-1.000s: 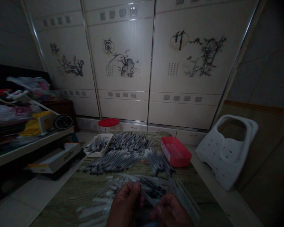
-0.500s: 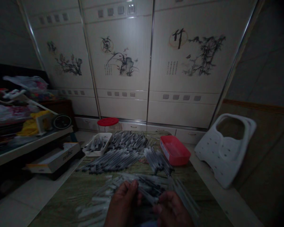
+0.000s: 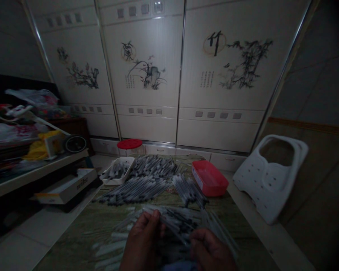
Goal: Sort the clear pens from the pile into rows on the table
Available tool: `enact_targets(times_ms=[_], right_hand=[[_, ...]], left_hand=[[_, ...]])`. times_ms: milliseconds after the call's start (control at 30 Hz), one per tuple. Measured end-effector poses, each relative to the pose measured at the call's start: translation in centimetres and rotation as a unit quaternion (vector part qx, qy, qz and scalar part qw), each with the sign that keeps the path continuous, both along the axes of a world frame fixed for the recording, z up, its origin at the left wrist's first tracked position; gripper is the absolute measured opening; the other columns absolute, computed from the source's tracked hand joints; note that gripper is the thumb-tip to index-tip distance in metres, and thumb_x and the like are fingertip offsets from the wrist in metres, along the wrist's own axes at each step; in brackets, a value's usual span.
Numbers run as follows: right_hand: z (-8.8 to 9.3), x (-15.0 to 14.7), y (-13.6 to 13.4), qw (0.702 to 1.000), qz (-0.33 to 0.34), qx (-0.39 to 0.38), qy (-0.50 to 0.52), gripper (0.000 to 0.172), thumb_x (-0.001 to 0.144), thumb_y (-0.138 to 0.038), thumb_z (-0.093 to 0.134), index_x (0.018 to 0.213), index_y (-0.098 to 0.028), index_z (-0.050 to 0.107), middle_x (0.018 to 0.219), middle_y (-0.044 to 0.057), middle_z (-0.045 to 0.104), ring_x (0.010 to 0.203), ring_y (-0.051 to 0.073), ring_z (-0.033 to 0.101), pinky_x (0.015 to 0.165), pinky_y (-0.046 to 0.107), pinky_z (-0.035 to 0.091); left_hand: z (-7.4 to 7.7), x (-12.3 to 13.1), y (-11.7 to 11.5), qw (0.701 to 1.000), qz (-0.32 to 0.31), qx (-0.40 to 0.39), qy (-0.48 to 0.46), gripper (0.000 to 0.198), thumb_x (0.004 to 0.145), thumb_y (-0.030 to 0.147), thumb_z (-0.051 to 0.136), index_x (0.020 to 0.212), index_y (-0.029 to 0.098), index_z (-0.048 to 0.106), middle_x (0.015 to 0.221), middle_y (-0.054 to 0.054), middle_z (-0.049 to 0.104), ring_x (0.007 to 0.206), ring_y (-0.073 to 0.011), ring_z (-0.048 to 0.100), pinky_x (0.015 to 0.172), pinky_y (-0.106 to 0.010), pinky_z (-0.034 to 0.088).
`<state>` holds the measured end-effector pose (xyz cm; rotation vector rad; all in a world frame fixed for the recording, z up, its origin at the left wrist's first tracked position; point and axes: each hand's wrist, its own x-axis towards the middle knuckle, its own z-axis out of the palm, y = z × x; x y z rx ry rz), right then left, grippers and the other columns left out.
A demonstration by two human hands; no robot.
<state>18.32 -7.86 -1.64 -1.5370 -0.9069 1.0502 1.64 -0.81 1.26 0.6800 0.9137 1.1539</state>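
Note:
My left hand point(image 3: 142, 242) and my right hand point(image 3: 210, 250) are low in the head view, close together over a loose heap of clear pen barrels point(image 3: 172, 222) on the table point(image 3: 81, 241). Both hands have their fingers curled in a pinch on a thin pen part point(image 3: 175, 229) that runs between them. Farther back lie rows of grey pens point(image 3: 138, 188), with another bundle point(image 3: 188, 190) beside them. The dim light hides fine detail of the fingers.
A white tray point(image 3: 117, 171) with pens stands at the back left of the table, a red tray point(image 3: 210, 178) at the back right. A red stool point(image 3: 130, 145) is behind the table, a white plastic seat point(image 3: 271, 175) to the right, a cluttered shelf point(image 3: 31, 131) to the left.
Both hands have shifted slightly left and down while working the pen part between them. The camera has tipped a little; the piles have not moved.

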Motion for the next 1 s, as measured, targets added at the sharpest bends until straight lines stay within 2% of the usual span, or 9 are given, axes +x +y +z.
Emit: enact_targets(times_ms=[167,300,433,500,567,633,733,900,1000], right_hand=[[0.0,1.9,0.0,0.989,-0.024,0.067,-0.132,0.018,0.080,-0.040,0.059,0.073,-0.025,0.065,0.058,-0.004,0.055,0.054,0.016,0.053,0.053,0.027,0.039],[-0.2,2.9,0.2,0.980,-0.022,0.061,-0.186,0.020,0.084,-0.041,0.057,0.080,-0.025,0.067,0.068,0.000,0.066,0.065,0.020,0.063,0.060,0.029,0.045],[-0.4,3.1,0.6,0.975,0.018,0.059,-0.214,0.027,0.088,-0.041,0.054,0.104,-0.024,0.069,0.099,0.008,0.077,0.093,0.026,0.071,0.081,0.035,0.051],[-0.4,2.9,0.7,0.977,0.016,0.055,-0.205,0.025,0.089,-0.040,0.054,0.103,-0.024,0.066,0.092,0.006,0.076,0.087,0.025,0.071,0.076,0.034,0.052],[-0.5,2.6,0.8,0.978,0.003,0.052,-0.203,0.020,0.088,-0.041,0.054,0.091,-0.025,0.064,0.077,0.003,0.071,0.072,0.022,0.069,0.065,0.031,0.050],[-0.7,2.5,0.8,0.976,-0.011,0.053,-0.213,0.021,0.088,-0.043,0.053,0.084,-0.025,0.063,0.072,0.001,0.068,0.067,0.021,0.066,0.061,0.031,0.048],[-0.8,2.6,0.9,0.972,-0.026,0.050,-0.226,0.022,0.088,-0.044,0.052,0.089,-0.025,0.064,0.081,0.003,0.072,0.074,0.023,0.069,0.066,0.033,0.050],[-0.6,3.1,1.1,0.982,-0.001,0.044,-0.185,0.029,0.088,-0.040,0.054,0.110,-0.022,0.061,0.108,0.011,0.075,0.103,0.025,0.072,0.087,0.036,0.054],[-0.5,3.1,1.1,0.983,-0.016,0.039,-0.181,0.029,0.090,-0.042,0.052,0.110,-0.022,0.061,0.109,0.011,0.075,0.102,0.026,0.072,0.088,0.038,0.054]], left_hand=[[0.7,-2.8,1.7,0.994,0.106,0.001,-0.018,0.028,0.072,0.034,0.085,0.076,0.017,0.063,0.072,0.002,0.063,0.066,-0.0104,0.061,0.062,-0.020,0.052],[0.2,-5.3,3.3,0.982,0.184,-0.003,-0.027,0.022,0.076,0.027,0.082,0.076,0.017,0.062,0.073,0.002,0.064,0.067,-0.0095,0.063,0.063,-0.018,0.055],[-0.4,-6.0,3.6,0.983,0.182,0.007,-0.030,0.022,0.077,0.027,0.082,0.078,0.017,0.063,0.074,0.001,0.064,0.069,-0.0098,0.064,0.064,-0.018,0.057],[-0.6,-5.9,3.5,0.983,0.181,0.005,-0.024,0.024,0.075,0.029,0.083,0.079,0.017,0.063,0.074,0.002,0.064,0.069,-0.0101,0.064,0.063,-0.018,0.056],[-0.7,-5.7,3.4,0.984,0.174,0.006,-0.020,0.026,0.073,0.031,0.085,0.080,0.018,0.064,0.075,0.002,0.064,0.070,-0.0103,0.064,0.064,-0.019,0.056],[-0.8,-5.6,3.3,0.986,0.167,0.015,-0.014,0.029,0.072,0.034,0.086,0.079,0.018,0.063,0.074,0.003,0.064,0.071,-0.0106,0.063,0.065,-0.020,0.056],[-1.0,-5.5,3.3,0.986,0.164,0.029,0.007,0.031,0.071,0.038,0.086,0.080,0.018,0.064,0.075,0.003,0.064,0.072,-0.0105,0.062,0.065,-0.019,0.053],[-0.9,-4.9,3.0,0.988,0.139,0.028,0.058,0.038,0.069,0.047,0.085,0.087,0.017,0.069,0.081,0.000,0.068,0.075,-0.0130,0.062,0.069,-0.023,0.052],[-0.6,-4.3,2.7,0.988,0.129,0.032,0.083,0.041,0.066,0.051,0.085,0.085,0.017,0.071,0.079,-0.001,0.070,0.075,-0.0147,0.062,0.069,-0.024,0.050]])
